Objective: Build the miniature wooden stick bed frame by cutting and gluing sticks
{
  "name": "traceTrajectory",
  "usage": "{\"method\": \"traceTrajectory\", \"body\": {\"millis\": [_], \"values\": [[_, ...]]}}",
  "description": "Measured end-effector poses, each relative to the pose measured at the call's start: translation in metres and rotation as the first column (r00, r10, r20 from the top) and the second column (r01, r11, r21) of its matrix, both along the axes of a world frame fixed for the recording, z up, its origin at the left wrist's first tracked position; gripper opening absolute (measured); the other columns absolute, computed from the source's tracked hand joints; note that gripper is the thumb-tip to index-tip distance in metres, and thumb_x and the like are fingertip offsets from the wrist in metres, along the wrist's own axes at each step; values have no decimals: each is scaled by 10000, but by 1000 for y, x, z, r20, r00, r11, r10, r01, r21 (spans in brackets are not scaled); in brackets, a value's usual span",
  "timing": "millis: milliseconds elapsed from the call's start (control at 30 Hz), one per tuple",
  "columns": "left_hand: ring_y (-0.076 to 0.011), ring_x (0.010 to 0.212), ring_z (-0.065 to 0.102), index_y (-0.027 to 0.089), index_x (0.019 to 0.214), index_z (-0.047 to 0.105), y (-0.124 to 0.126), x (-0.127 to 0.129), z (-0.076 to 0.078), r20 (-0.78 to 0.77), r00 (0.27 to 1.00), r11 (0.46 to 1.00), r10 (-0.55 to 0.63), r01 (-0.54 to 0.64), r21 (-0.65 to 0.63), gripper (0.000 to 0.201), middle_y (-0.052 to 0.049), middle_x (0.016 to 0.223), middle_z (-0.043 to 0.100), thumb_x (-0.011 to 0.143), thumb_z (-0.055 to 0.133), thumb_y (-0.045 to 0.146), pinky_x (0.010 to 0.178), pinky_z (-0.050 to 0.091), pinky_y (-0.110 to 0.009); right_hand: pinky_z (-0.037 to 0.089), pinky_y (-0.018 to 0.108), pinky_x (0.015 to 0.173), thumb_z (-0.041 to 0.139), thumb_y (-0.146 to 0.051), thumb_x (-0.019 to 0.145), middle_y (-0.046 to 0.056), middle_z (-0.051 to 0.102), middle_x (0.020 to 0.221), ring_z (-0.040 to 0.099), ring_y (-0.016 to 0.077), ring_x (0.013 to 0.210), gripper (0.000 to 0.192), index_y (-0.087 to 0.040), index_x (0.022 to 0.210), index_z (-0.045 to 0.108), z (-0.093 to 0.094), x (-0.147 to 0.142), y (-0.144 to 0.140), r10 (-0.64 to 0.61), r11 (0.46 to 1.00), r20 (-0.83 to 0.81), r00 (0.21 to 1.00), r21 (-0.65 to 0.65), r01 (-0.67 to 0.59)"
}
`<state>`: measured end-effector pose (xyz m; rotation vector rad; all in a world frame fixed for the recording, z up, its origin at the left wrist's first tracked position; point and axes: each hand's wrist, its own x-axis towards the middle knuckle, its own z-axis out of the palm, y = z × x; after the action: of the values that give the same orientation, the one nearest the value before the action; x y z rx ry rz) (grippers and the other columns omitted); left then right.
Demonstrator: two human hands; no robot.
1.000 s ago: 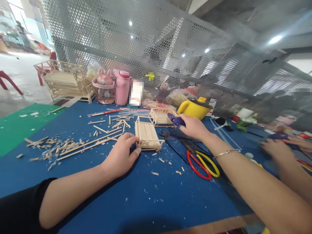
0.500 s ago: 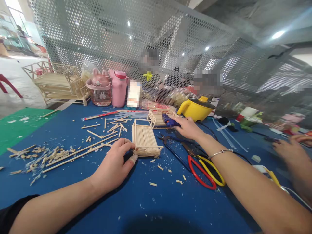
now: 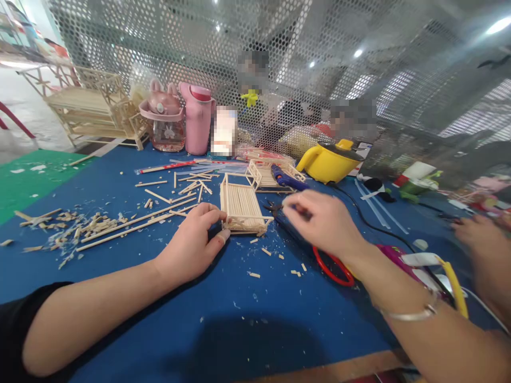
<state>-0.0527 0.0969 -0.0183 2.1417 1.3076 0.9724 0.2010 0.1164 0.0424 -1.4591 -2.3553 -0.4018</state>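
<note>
My left hand (image 3: 195, 239) grips the front left corner of a small bed-shaped model made of wooden sticks (image 3: 242, 205), thumb and fingers at its low rail. The model stands upright on the blue table. My right hand (image 3: 325, 221) hovers, somewhat blurred, over a pair of pliers (image 3: 272, 206), with curved fingers apart and nothing visible between them. Just beyond it, a blue tool that looks like a glue gun (image 3: 289, 180) rests against a second stick model (image 3: 265, 181). Red-handled scissors (image 3: 333, 272) lie partly hidden under my right forearm.
Loose sticks (image 3: 136, 229) and wood scraps (image 3: 96, 226) lie at left. Behind stand a larger stick model (image 3: 88, 106), a pink jug (image 3: 198, 119), a clear bottle (image 3: 167, 130) and a yellow pot (image 3: 331, 162). Another person's hand (image 3: 477, 239) is at right.
My right hand has left the blue tool and drawn back toward me. My left hand keeps its hold on the model. The whole view has tilted slightly downward.
</note>
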Motion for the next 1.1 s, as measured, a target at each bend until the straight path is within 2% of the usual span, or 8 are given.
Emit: {"method": "traceTrajectory", "body": {"millis": [67, 167, 400, 467, 567, 700, 833, 1100], "values": [[-196, 999, 519, 190, 944, 557, 0, 0, -1, -3, 1000, 1000, 3, -3, 9, 123, -60, 1039, 544, 850, 506, 251, 930, 447, -386, 426, 280, 650, 508, -329, 871, 15, 703, 756, 618, 151, 673, 225, -229, 817, 703, -4, -14, -31, 89, 986, 12, 996, -145, -87], [-198, 1013, 521, 191, 980, 551, 0, -1, 0, -7, 1000, 1000, 19, -19, 23, 151, -59, 1050, 554, 844, 509, 241, 929, 450, -382, 419, 269, 618, 559, -355, 853, 2, 699, 759, 628, 149, 682, 190, -237, 832, 708, -16, -26, -54, 48, 955, 16, 999, -295, -42], [-217, 1103, 515, 179, 1160, 447, -1, -1, -2, 48, 995, 996, 89, -89, -3, 365, -88, 1170, 536, 805, 524, 217, 948, 458, -393, 465, 269, 677, 551, -233, 871, -7, 697, 833, 639, 150, 775, 145, -229, 800, 677, -33, -24, -48, -53, 921, -103, 993, -389, 9], [-222, 1151, 490, 185, 1183, 422, -1, -1, -3, 81, 992, 995, 95, -97, 16, 416, -91, 1210, 508, 782, 531, 195, 972, 448, -398, 469, 280, 709, 534, -235, 889, 7, 690, 826, 631, 155, 791, 155, -210, 807, 664, -32, -23, -47, 21, 952, -120, 993, -302, -57], [-232, 1202, 451, 191, 1207, 401, -2, -2, -4, 97, 992, 994, 77, -84, 75, 472, -95, 1250, 475, 755, 531, 163, 997, 433, -412, 456, 301, 732, 537, -223, 893, 39, 683, 809, 612, 164, 791, 137, -169, 835, 649, -27, -24, -43, 192, 981, -84, 978, -5, -193], [-236, 1225, 433, 192, 1235, 386, -3, -2, -3, 98, 994, 990, 52, -64, 127, 507, -102, 1289, 450, 752, 534, 160, 1012, 423, -420, 401, 315, 646, 605, -193, 847, 43, 669, 719, 581, 160, 685, 74, -147, 814, 654, -22, -27, -32, 295, 895, 103, 950, 318, -313], [-239, 1238, 426, 193, 1239, 385, -4, -1, -3, 93, 995, 991, 39, -50, 126, 499, -105, 1303, 447, 763, 535, 176, 1010, 427, -427, 362, 316, 619, 642, -182, 816, 16, 627, 613, 532, 138, 594, 52, -152, 780, 665, -24, -30, -25, 295, 843, 198, 935, 408, -352], [-230, 1245, 418, 183, 1234, 398, -4, -1, -3, 84, 996, 992, 38, -48, 118, 478, -104, 1306, 452, 776, 535, 200, 1016, 423, -427, 326, 313, 615, 635, -203, 821, -21, 532, 505, 438, 119, 524, 125, -168, 713, 686, -31, -31, -23, 234, 840, 191, 953, 455, -297]]}}
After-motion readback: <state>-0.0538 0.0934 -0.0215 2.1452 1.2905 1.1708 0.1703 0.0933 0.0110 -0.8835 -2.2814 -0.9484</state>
